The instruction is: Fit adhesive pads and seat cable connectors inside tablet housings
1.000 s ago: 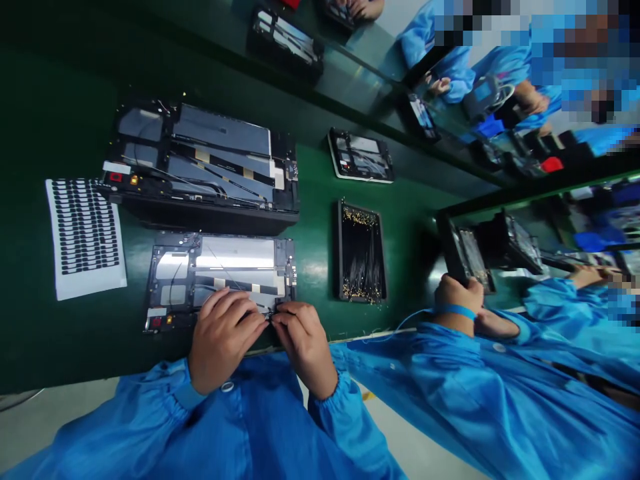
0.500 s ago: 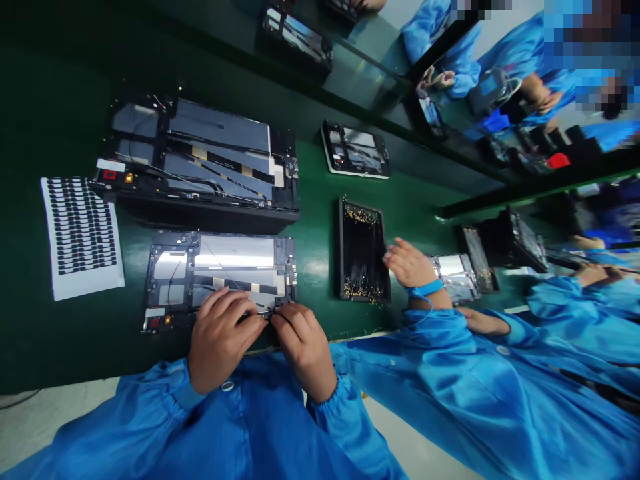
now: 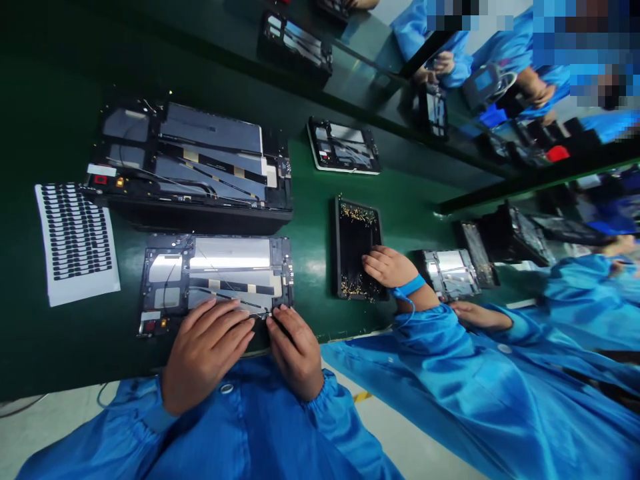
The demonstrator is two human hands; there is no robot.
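Note:
An opened tablet chassis (image 3: 220,267) with silver shielding and thin black cables lies on the green belt in front of me. My left hand (image 3: 203,350) rests on its near edge, fingers stretched out flat over the cables. My right hand (image 3: 295,350) is beside it, fingers curled and pressed together at the chassis's near right corner; what they pinch is too small to make out. The fingertips of both hands nearly touch. Both my sleeves are blue.
A stack of opened tablets (image 3: 190,167) sits behind the chassis. A white sheet of black stickers (image 3: 75,240) lies at the left. A co-worker's hand (image 3: 387,267) reaches into a black tray of cables (image 3: 355,233) on the right. More tablets (image 3: 343,147) lie farther back.
My left hand's fingers have spread out flatter and both hands have slid slightly nearer to me. The co-worker's hand has moved from a tablet at the right onto the black tray.

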